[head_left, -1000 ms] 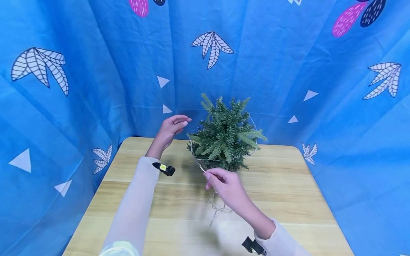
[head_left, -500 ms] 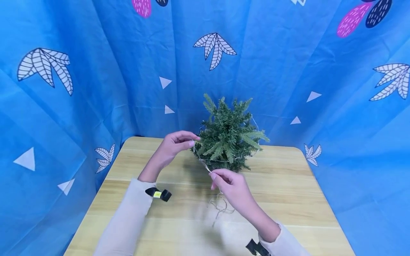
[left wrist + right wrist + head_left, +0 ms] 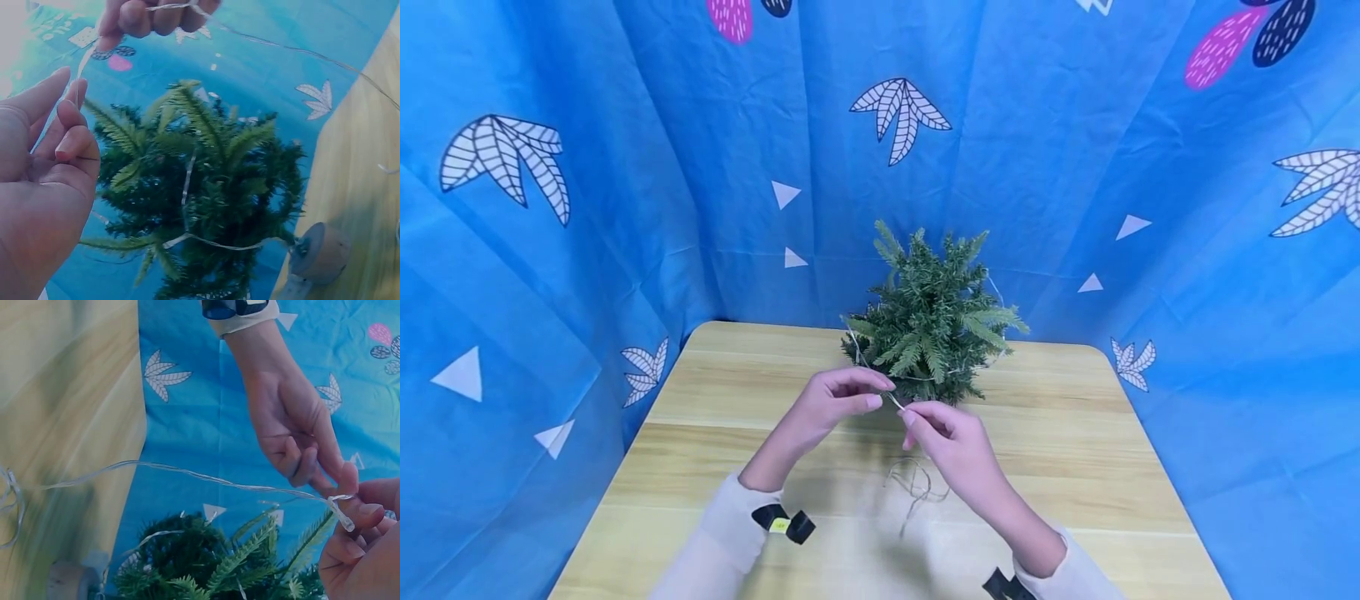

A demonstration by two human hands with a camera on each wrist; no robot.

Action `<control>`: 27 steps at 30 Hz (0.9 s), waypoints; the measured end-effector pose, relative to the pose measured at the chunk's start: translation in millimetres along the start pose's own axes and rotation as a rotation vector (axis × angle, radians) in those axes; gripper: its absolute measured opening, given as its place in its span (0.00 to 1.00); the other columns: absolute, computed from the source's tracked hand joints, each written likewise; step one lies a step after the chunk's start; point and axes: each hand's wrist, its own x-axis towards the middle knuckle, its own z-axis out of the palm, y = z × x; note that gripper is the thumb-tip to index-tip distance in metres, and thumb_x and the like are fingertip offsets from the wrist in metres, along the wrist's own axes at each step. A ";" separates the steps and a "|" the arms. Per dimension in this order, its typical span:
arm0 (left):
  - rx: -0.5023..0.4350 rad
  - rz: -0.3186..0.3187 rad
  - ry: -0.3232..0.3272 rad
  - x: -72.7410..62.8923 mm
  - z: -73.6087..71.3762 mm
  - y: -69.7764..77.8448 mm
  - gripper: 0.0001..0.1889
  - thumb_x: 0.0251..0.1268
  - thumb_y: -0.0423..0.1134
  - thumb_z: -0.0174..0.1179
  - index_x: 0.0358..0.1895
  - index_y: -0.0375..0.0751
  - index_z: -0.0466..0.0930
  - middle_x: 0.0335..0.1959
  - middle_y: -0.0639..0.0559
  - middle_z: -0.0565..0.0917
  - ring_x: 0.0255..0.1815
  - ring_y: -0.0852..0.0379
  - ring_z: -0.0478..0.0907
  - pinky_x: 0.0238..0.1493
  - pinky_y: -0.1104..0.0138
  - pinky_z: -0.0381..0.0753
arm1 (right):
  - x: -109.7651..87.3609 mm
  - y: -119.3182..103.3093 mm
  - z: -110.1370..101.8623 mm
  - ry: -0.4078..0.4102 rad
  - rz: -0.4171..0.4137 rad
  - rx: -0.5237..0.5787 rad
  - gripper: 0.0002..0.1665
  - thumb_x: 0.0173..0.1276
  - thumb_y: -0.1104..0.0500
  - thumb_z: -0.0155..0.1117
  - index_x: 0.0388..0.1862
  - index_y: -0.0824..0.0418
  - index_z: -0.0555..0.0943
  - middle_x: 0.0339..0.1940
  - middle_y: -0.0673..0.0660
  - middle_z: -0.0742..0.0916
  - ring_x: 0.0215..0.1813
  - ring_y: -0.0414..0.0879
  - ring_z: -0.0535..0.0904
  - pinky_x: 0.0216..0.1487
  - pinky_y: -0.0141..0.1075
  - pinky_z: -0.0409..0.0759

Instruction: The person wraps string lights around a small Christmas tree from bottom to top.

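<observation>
A small artificial Christmas tree (image 3: 928,312) stands at the back of the table, a clear-wired string of lights (image 3: 219,244) looped round its branches. In front of it my right hand (image 3: 958,454) pinches the string between thumb and fingers. One tiny bulb (image 3: 347,522) sticks out beside those fingers in the right wrist view. Just to the left, my left hand (image 3: 835,408) has thumb and forefinger around the stretch of string leading to the tree. The two hands' fingertips are close together. The string's loose tail (image 3: 917,483) trails below the right hand onto the table.
The light wooden table (image 3: 700,467) has rounded back corners. A blue patterned curtain (image 3: 730,167) hangs behind and on both sides. The tree's round wooden base (image 3: 322,253) shows in the left wrist view.
My left hand has come from beside the tree, down and to the right along the string, to the right hand's fingertips. The right hand has shifted slightly right, still pinching the string.
</observation>
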 end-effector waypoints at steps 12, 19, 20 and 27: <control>0.015 0.056 -0.014 0.7 23.7 -12.0 0.09 0.67 0.33 0.65 0.46 0.32 0.86 0.46 0.47 0.86 0.42 0.59 0.82 0.41 0.66 0.85 | -8.6 6.0 -7.4 0.026 0.034 -0.012 0.10 0.74 0.49 0.64 0.46 0.49 0.87 0.28 0.52 0.88 0.32 0.45 0.81 0.35 0.32 0.78; 0.044 0.064 0.001 2.7 27.0 -18.7 0.07 0.66 0.33 0.67 0.45 0.37 0.88 0.38 0.50 0.84 0.33 0.61 0.78 0.36 0.66 0.85 | -16.0 10.2 -13.4 0.030 0.081 -0.017 0.09 0.74 0.47 0.64 0.46 0.46 0.87 0.30 0.53 0.88 0.34 0.44 0.83 0.39 0.33 0.80; 0.046 0.063 0.001 3.0 27.3 -19.2 0.07 0.66 0.33 0.67 0.44 0.36 0.87 0.37 0.51 0.84 0.32 0.61 0.77 0.35 0.67 0.84 | -17.5 10.8 -14.8 0.030 0.086 -0.021 0.09 0.74 0.47 0.64 0.46 0.45 0.87 0.31 0.54 0.88 0.34 0.44 0.83 0.40 0.34 0.80; 0.056 0.029 0.021 5.3 29.8 -23.2 0.09 0.66 0.36 0.67 0.44 0.33 0.87 0.34 0.53 0.83 0.31 0.60 0.77 0.34 0.69 0.82 | -32.8 18.1 -26.6 0.041 0.098 -0.070 0.08 0.74 0.46 0.62 0.39 0.44 0.87 0.28 0.48 0.87 0.25 0.38 0.69 0.29 0.32 0.73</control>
